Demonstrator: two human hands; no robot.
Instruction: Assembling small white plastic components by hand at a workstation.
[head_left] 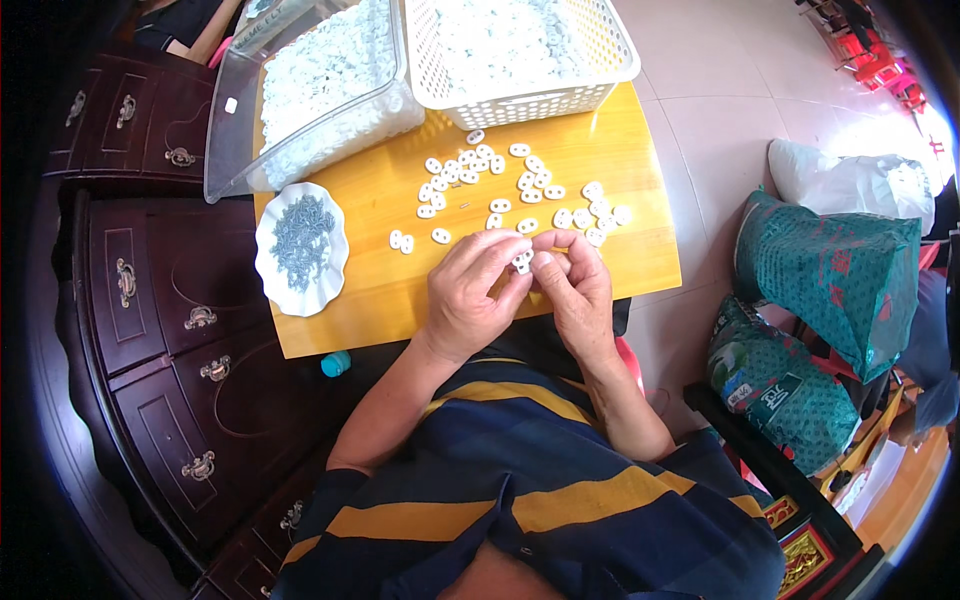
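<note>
My left hand [468, 296] and my right hand [580, 298] meet above the near edge of the yellow table [370, 290]. Between their fingertips is a small white plastic piece [522, 261] with dark holes, pinched from both sides. Fingers cover part of it, so I cannot tell whether it is one piece or two together. Just beyond my hands lie several similar white oval two-hole pieces [527, 226], scattered singly and in loose clusters. Left of them, a white scalloped plate [268, 270] holds a heap of small grey metal parts [303, 240], perhaps screws.
A clear plastic bin [233, 145] and a white perforated basket [520, 105], both full of small white parts, stand at the table's far side. Dark wooden drawers [150, 290] line the left. Stuffed green sacks [820, 270] and a white sack [850, 190] sit on the right.
</note>
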